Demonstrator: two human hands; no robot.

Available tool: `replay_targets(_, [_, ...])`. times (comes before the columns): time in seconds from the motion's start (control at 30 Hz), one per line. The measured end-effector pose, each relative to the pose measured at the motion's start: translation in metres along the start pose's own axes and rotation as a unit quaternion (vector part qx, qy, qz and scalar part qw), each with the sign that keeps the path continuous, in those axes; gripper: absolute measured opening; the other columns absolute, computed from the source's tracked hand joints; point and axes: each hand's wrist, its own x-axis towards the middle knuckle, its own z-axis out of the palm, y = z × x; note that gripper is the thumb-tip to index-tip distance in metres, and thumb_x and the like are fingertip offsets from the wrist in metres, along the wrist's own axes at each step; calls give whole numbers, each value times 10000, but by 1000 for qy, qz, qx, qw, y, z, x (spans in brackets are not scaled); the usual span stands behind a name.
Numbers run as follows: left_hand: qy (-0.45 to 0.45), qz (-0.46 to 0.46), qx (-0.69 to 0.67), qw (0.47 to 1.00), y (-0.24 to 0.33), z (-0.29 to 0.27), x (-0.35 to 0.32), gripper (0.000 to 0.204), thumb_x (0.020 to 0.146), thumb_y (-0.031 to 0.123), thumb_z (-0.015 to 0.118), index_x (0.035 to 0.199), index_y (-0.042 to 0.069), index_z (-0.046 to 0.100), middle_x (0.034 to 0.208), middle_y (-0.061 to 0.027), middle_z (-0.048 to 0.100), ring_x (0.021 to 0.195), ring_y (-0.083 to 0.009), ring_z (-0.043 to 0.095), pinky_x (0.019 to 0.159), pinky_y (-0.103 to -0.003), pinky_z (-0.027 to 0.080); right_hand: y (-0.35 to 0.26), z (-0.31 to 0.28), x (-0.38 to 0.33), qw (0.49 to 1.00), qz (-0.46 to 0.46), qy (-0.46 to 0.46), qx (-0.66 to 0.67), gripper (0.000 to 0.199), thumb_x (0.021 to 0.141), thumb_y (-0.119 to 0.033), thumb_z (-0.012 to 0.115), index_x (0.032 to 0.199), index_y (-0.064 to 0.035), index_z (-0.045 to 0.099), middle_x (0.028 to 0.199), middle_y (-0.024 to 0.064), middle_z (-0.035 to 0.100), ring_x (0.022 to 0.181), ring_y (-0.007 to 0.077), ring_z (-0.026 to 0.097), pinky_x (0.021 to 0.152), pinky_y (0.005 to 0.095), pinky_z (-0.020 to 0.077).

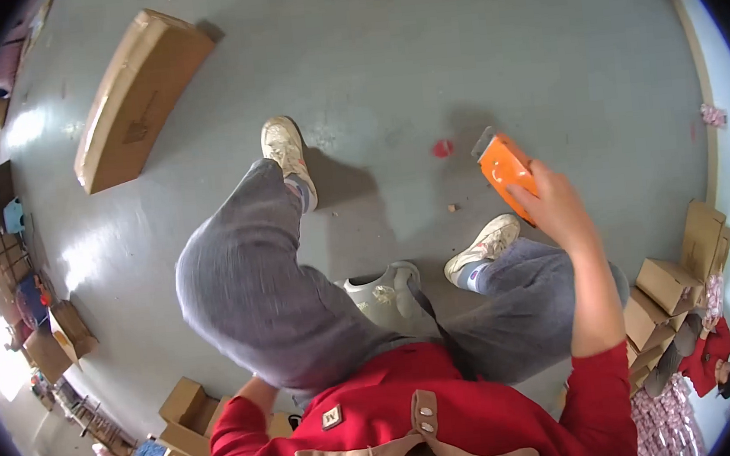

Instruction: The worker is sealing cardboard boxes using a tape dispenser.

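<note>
My right hand (552,205) is closed round an orange handheld tool (506,170). The tool has a flat body with a small white mark and a grey, clear-looking head (484,142) at its far end; its exact kind does not show. It is held above the floor, beyond my right shoe (481,248). My left forearm (260,393) goes down beside my left thigh (245,299), and the thigh hides that hand. I sit with my knees apart, and a pale grey plastic seat or container (384,296) shows between my legs.
A long cardboard box (145,99) lies on the grey floor (418,41) at the far left. A red spot (442,148) marks the floor ahead. Open cartons (669,284) stand on the right, near another person in red (713,358). More boxes (187,426) are at the lower left.
</note>
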Motion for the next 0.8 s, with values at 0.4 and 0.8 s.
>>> replay_targets(0.4, [-44,-151,-34,987,34,-28,111,503,972,348,421,1346,12,399,1276,-149,514,1133,-236,521,927,-380,473,56,-1,101,988,132,-73,-20,426,867,-283,601,1121,54,538,931,259,636,883,405,617,768,422,474])
replay_targets(0.8, [43,144,-183,972,30,27,40,510,972,347,422,1354,11,388,1285,-151,507,1139,-239,516,931,-381,471,67,-30,139,990,46,130,16,455,833,-357,644,1030,44,556,963,276,629,932,434,599,775,437,481])
